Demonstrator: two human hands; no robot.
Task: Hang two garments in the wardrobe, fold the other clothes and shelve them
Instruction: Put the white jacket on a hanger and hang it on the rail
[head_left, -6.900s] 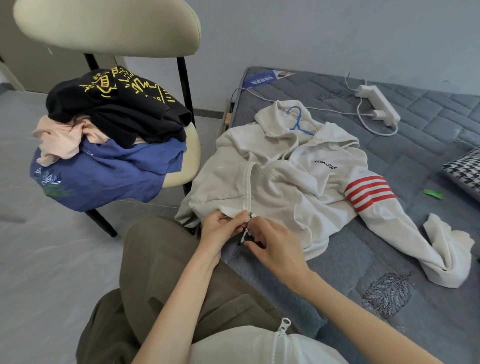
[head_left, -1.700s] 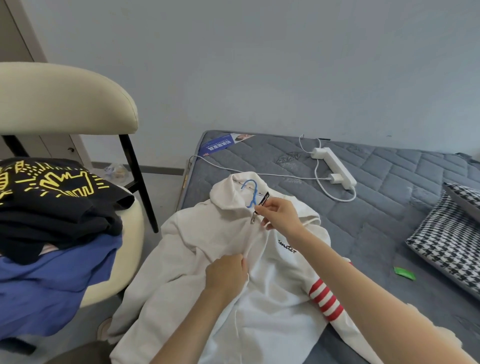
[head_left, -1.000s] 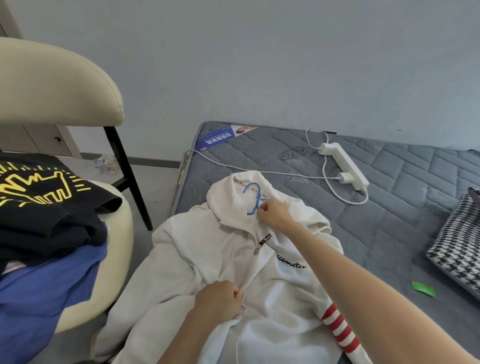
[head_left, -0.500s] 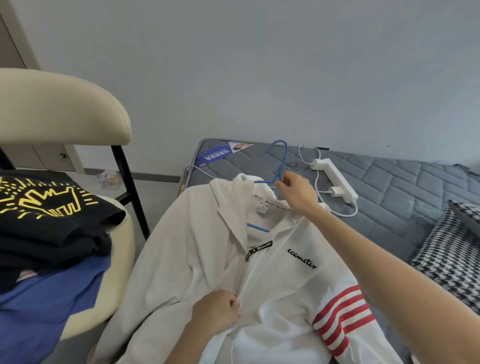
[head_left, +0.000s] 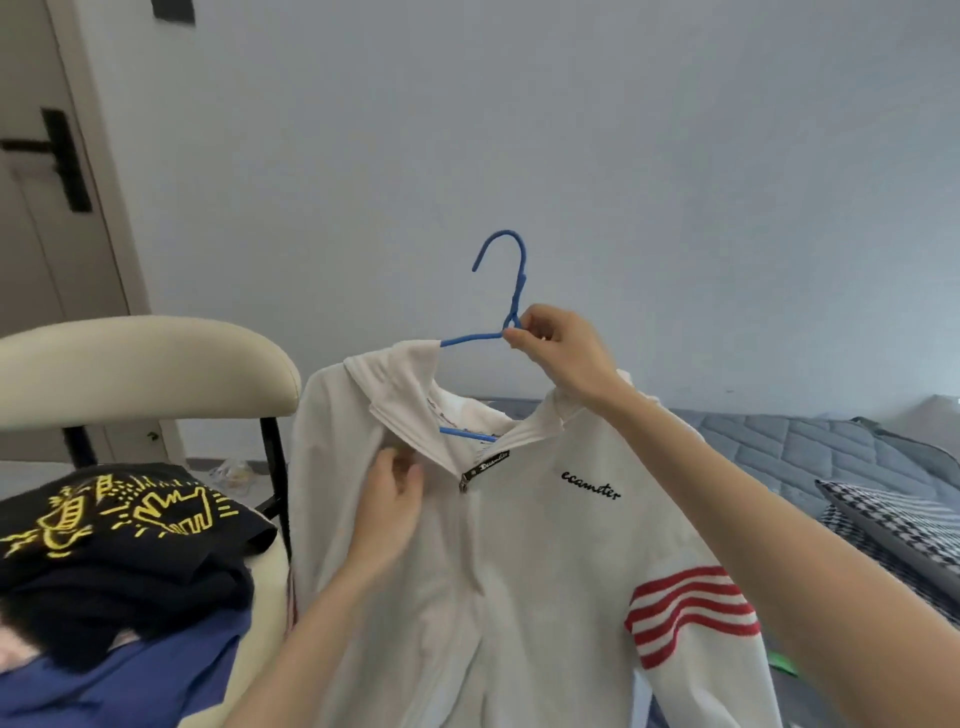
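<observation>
Right hand (head_left: 558, 348): raised, thumb and curled fingers pinching the neck of the blue hanger (head_left: 511, 280) just under its hook.
Hanger: the hook stands upright above my right hand. One arm runs from my fingers off to the left into the shoulder of the white hoodie (head_left: 519, 571), and the lower bar shows inside the open neck.
Hoodie: it hangs off the hanger below my right hand with its front towards me, zipped nearly to the collar.
Zip pull (head_left: 485, 464): a black tab just right of my left hand.
Red stripes (head_left: 691, 608): on the sleeve, under my right forearm.
Left hand (head_left: 389, 499): up against the hoodie's chest, fingers loosely bent, their tips at the collar's edge (I cannot tell whether they nip the cloth or only touch it).
Chair (head_left: 140, 364): cream, left of my left hand.
Pile on the chair: a black garment with yellow print (head_left: 119, 525) on top and a blue garment (head_left: 130, 680) beneath it.
Mattress (head_left: 779, 441): grey and quilted, beyond my right forearm.
Checked pillow (head_left: 893, 519): lies on the mattress, right of that forearm.
</observation>
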